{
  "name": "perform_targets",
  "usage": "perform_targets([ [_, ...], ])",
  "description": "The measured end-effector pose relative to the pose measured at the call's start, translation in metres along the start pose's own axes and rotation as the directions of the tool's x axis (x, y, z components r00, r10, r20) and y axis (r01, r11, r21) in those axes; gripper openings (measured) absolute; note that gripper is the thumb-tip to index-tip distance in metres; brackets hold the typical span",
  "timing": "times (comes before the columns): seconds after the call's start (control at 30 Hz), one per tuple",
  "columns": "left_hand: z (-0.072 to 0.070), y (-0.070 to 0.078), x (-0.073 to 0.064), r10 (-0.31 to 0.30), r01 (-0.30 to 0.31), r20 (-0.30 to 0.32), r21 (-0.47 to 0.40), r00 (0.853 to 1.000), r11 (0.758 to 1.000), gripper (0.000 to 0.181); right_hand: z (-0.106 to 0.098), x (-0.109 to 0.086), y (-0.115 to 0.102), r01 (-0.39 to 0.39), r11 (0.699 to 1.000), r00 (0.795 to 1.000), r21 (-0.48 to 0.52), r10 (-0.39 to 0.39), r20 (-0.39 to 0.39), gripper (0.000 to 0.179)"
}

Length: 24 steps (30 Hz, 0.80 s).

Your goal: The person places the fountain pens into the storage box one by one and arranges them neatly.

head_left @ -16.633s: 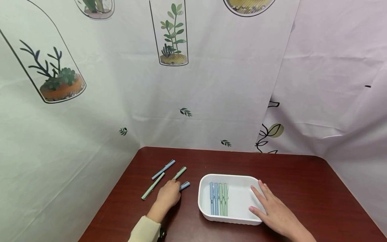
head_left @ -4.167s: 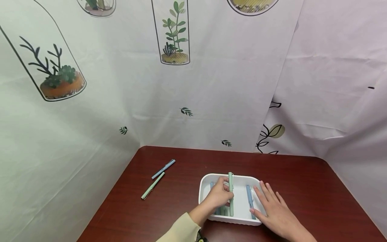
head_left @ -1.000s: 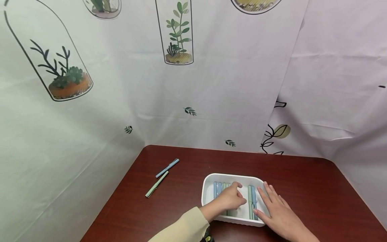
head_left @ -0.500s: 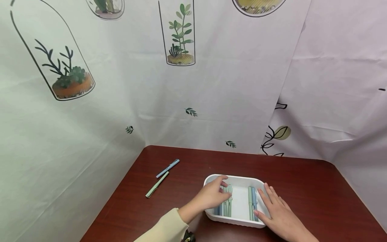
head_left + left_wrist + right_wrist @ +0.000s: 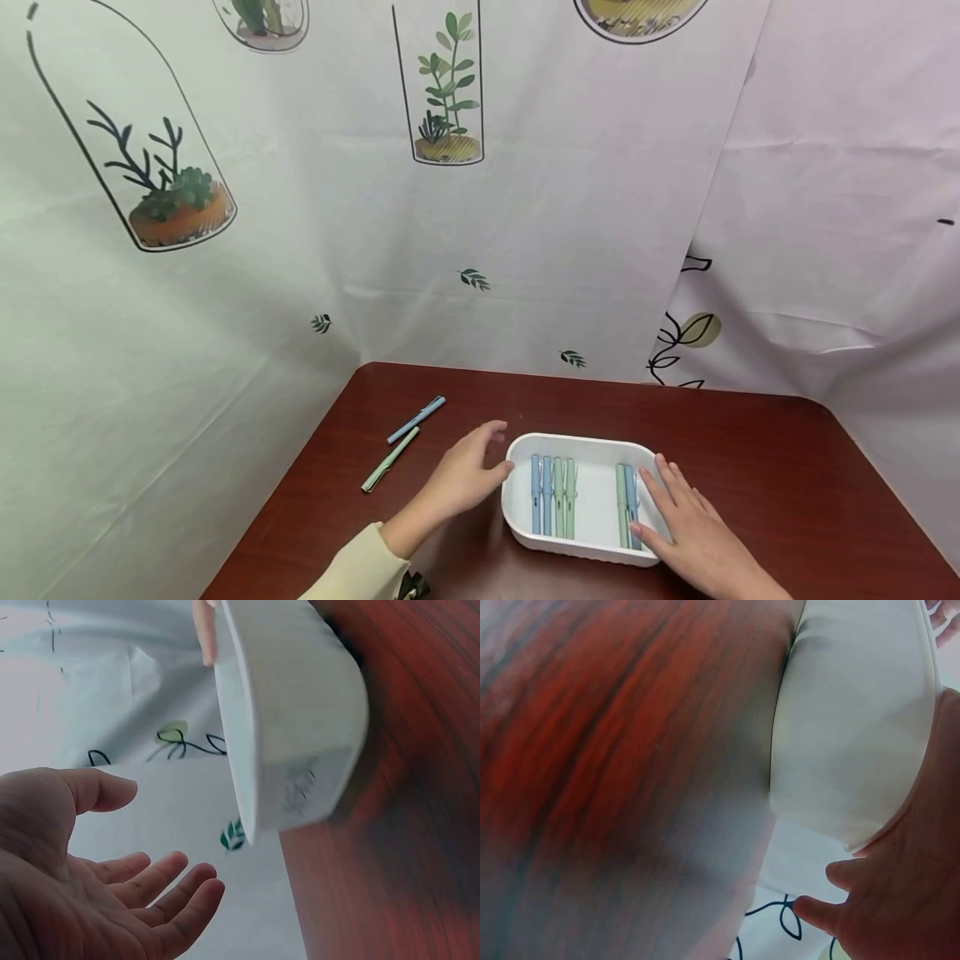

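Observation:
My left hand (image 5: pixel 459 477) is just left of the white plastic tray (image 5: pixel 597 500), its fingers loosely curved and holding nothing. In the left wrist view, the same hand (image 5: pixel 112 881) is apart from the tray wall (image 5: pixel 307 690). My right hand (image 5: pixel 696 533) rests with spread fingers on the tray's right rim, and the right wrist view shows this hand (image 5: pixel 911 877) against it. Inside the tray, two blue pens (image 5: pixel 547 496) and two green pens (image 5: pixel 558 497) lie side by side at the left. One green pen (image 5: pixel 622 504) and one blue pen (image 5: pixel 632 500) lie at the right.
On the dark red table (image 5: pixel 465 392), a blue pen (image 5: pixel 416 419) and a green pen (image 5: pixel 390 459) lie slantwise at the left, their ends close together. A white cloth (image 5: pixel 555 250) with printed plants hangs behind the table and along its sides.
Two pens, one blue and one green, have gone from the table into the tray's right side. My left hand has let go and moved left out of the tray; my right hand stays.

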<state>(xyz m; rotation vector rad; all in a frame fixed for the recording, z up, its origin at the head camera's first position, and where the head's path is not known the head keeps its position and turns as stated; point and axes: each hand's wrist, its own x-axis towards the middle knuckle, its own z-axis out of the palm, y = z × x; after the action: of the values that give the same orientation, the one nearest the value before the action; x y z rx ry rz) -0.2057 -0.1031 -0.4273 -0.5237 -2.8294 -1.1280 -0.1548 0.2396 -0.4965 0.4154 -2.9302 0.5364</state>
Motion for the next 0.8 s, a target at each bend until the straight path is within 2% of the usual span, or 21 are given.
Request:
perform_targets([
  [0.23,-0.017,-0.025,-0.009,-0.011,0.013,-0.043,0.057,0.999,0.998,0.056,0.001,0.001,0.0,0.006,1.0,1.0,-0.002,-0.006,0.003,0.085],
  [0.47,-0.031,-0.052,-0.013,-0.082,0.096,-0.121,0.11,0.989,0.989,0.056,0.002,0.001,0.001,0.002,1.0,1.0,-0.003,-0.002,0.0,0.085],
  [0.63,-0.039,-0.07,-0.01,-0.138,0.154,-0.145,0.107,0.98,0.982,0.057,0.002,0.001,0.001,0.0,1.0,1.0,-0.01,0.0,-0.001,0.086],
  [0.8,-0.041,-0.089,-0.003,-0.16,0.181,-0.181,0.102,0.97,0.978,0.056,0.001,0.001,0.002,0.0,1.0,1.0,-0.006,-0.001,-0.005,0.086],
])
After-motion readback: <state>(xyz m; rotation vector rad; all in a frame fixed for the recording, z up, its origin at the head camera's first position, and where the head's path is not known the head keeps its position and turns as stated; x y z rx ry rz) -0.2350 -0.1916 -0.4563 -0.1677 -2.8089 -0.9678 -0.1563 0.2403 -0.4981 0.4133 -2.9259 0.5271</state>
